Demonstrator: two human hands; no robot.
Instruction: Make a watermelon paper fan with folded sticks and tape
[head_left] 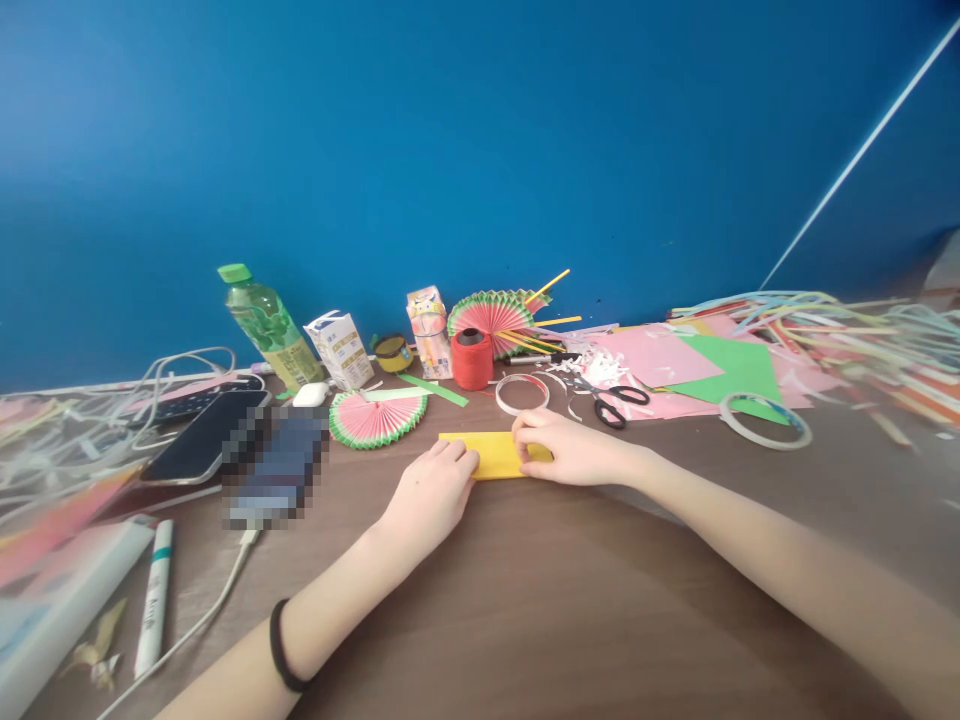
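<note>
A strip of yellow paper [496, 456] lies on the desk [480, 600], partly under both hands. The left hand [431, 490] has bent fingers on its left end, the right hand [574, 450] on its right; whether either grip is closed on the paper, I cannot tell. Near the wall [480, 150] stand a bottle [271, 333] with its green cap on, a white carton [340, 350] and a patterned carton [430, 335]; what the cartons hold is hidden.
</note>
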